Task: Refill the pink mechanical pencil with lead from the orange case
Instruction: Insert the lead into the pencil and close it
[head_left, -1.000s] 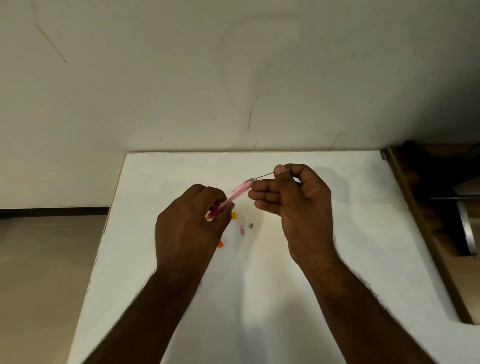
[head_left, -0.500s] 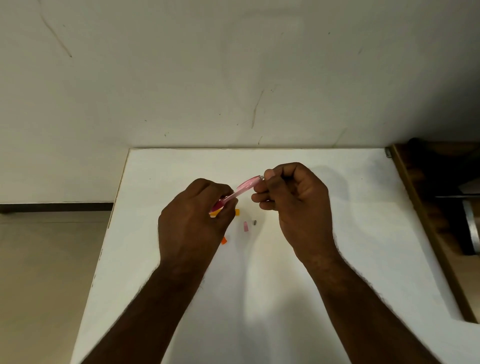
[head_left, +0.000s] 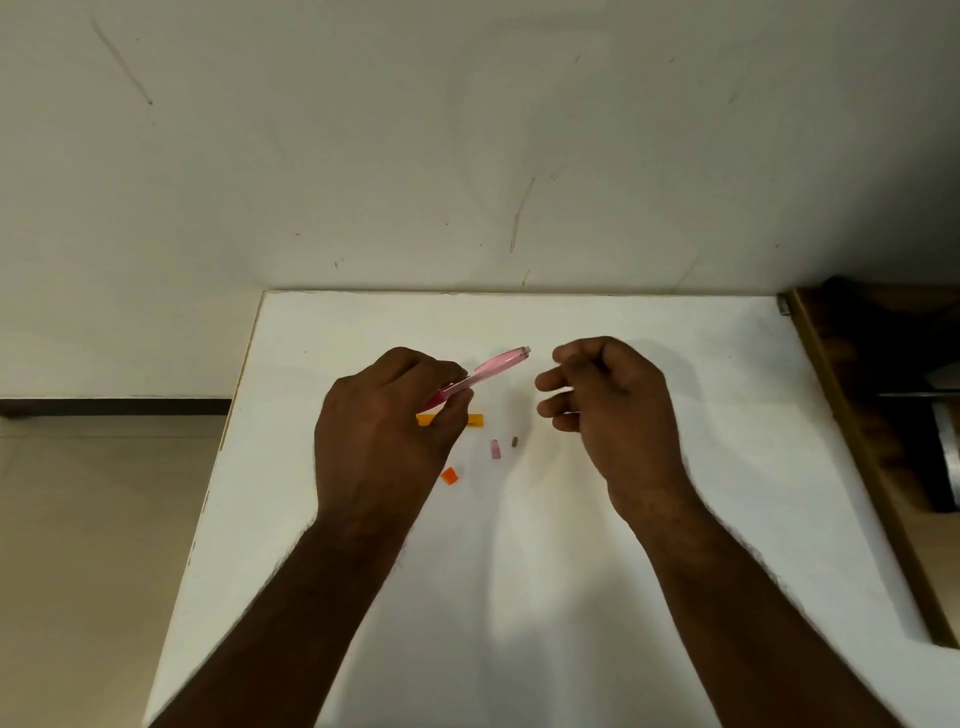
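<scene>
the fingers (head_left: 457, 384) of the left hand (head_left: 384, 441) are curling round the lower barrel of the pink mechanical pencil (head_left: 480, 376) and gripping it above the table (head_left: 519, 597). the pencil is pointing up and to the right, with its open rear end aimed toward the right hand (head_left: 618, 415). the fingers (head_left: 556, 382) of the right hand are hanging loosely curled, just beside the rear end of the pencil but apart from it. no lead is visible between them, and they are holding nothing that can be made out.

the orange case (head_left: 475, 420) is lying on the table, partly hidden under the left hand. its small orange cap (head_left: 449, 475) is lying apart from it, nearer the person. a small pink cap (head_left: 496, 449) and a small dark piece (head_left: 515, 441), probably the eraser, are lying side by side on the table between the two hands.

progress, as a judgement: the pencil is standing open, the case is standing open, and no lead is showing outside the barrel, so the loading step is likely done or nearly done. the following steps are remaining: refitting the dark piece and the pink cap to the pencil, and closing the orange case with its cap. whether lead is sitting inside the barrel cannot be told from this view.
</scene>
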